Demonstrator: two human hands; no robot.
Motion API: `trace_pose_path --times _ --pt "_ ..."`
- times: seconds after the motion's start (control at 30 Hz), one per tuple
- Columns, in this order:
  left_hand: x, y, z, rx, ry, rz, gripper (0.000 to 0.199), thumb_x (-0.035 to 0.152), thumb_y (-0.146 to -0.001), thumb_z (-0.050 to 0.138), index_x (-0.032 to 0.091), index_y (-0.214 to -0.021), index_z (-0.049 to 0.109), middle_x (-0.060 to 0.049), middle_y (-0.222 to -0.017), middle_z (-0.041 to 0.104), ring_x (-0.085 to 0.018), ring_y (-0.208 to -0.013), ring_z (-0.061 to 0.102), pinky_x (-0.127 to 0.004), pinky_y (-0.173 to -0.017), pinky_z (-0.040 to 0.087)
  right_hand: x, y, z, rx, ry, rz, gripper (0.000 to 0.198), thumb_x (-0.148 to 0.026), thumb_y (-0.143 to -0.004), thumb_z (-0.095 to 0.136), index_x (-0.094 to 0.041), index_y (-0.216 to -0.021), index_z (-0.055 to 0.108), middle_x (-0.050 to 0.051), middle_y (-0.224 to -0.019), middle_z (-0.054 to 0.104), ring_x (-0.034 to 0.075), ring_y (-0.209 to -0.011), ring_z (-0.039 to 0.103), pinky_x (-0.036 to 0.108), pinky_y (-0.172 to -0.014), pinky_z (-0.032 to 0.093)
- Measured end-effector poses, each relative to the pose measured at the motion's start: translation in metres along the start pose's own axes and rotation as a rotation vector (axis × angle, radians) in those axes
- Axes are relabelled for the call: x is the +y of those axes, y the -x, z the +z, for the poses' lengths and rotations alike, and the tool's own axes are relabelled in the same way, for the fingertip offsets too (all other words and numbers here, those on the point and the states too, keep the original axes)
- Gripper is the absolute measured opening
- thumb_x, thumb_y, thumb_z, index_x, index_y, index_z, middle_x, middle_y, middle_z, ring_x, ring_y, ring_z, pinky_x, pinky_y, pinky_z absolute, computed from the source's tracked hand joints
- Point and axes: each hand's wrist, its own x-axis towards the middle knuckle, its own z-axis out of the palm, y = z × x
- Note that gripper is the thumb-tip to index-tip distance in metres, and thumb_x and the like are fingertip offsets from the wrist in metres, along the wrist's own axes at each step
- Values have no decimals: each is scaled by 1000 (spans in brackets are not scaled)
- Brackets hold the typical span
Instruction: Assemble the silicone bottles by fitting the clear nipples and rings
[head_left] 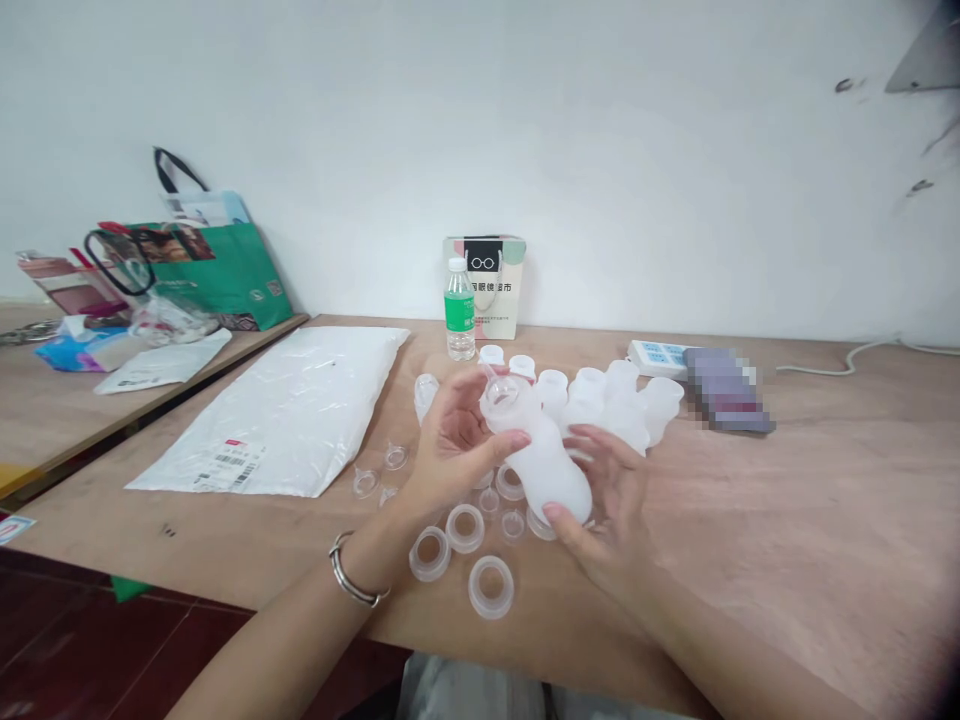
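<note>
Between my two hands a milky white baby bottle is held tilted, its mouth up and to the left. My left hand is closed round the neck, thumb across the front. A clear teat sits at the mouth; I cannot tell whether it is seated. At the rounded bottom, my right hand grips with thumb in front and fingers at the side. Below lie several translucent collar rings and small clear teats. More white bottles stand close behind my hands, partly hidden.
A large white mailer bag lies to the left. At the back stand a water bottle and a paper bag. A power strip and a blurred dark object are at right. A green bag stands far left.
</note>
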Motion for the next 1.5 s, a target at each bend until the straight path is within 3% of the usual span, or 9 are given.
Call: trace_pose_path --times 0.1,0.4,0.73,0.83,0.93,1.03,1.17,1.33,1.5 --pt "0 10 0 -29 59 -42 47 38 -80 68 27 -117 42 -8 -115 63 -21 -101 66 -34 -80 58 -4 1 1 -138 42 38 51 -33 -76 68 -26 -120 43 8 -110 59 24 -94 62 36 -75 54" --pt "-8 24 -6 -51 150 -49 51 55 -78 63 26 -116 43 -12 -119 63 -25 -108 63 -35 -75 57 -11 -5 0 -86 202 -182 52 -22 -78 67 -29 -124 43 8 -109 54 25 -98 59 38 -76 54" --pt "-20 23 1 83 214 -62 43 46 -75 71 24 -98 42 -7 -103 71 -23 -97 69 -34 -74 57 -8 -4 -10 55 465 -408 64 -3 -76 62 -39 -127 48 7 -114 43 24 -104 52 40 -78 56" --pt "-16 25 -1 53 280 -85 42 43 -73 74 23 -100 47 -8 -108 71 -23 -98 69 -36 -78 57 -10 -5 -12 -30 361 -404 68 -7 -73 68 -34 -132 45 8 -112 50 23 -99 56 36 -73 57" --pt "-12 26 -4 -20 322 -103 41 39 -74 74 22 -103 51 -9 -115 69 -24 -102 67 -37 -82 57 -15 -6 -13 -123 107 -213 55 -18 -76 69 -29 -126 49 7 -104 60 22 -88 62 33 -66 55" --pt "-8 27 -7 -79 342 -137 37 37 -78 70 22 -107 52 -10 -121 66 -25 -107 65 -38 -86 54 -17 -8 -14 -211 -238 164 27 -32 -82 63 -26 -107 56 4 -95 65 14 -64 63 24 -49 50" --pt "-7 26 -10 -84 312 -171 37 37 -77 71 23 -108 56 -10 -127 59 -25 -108 61 -35 -85 51 -9 -10 -13 -411 -687 538 30 -48 -84 59 -21 -96 53 1 -75 64 9 -47 58 17 -39 41" --pt "-12 27 -11 -88 312 -159 41 41 -74 70 25 -111 60 -6 -106 58 -20 -90 57 -29 -71 46 2 -12 -8 -518 -966 763 45 -52 -77 66 -18 -103 50 6 -78 68 14 -52 64 19 -38 43" --pt "-15 29 -11 -18 320 -137 59 60 -63 73 24 -108 63 -4 -100 59 -19 -85 56 -29 -69 46 -1 -13 -5 -511 -1052 824 45 -49 -75 68 -17 -101 52 8 -83 68 14 -54 64 20 -40 45"
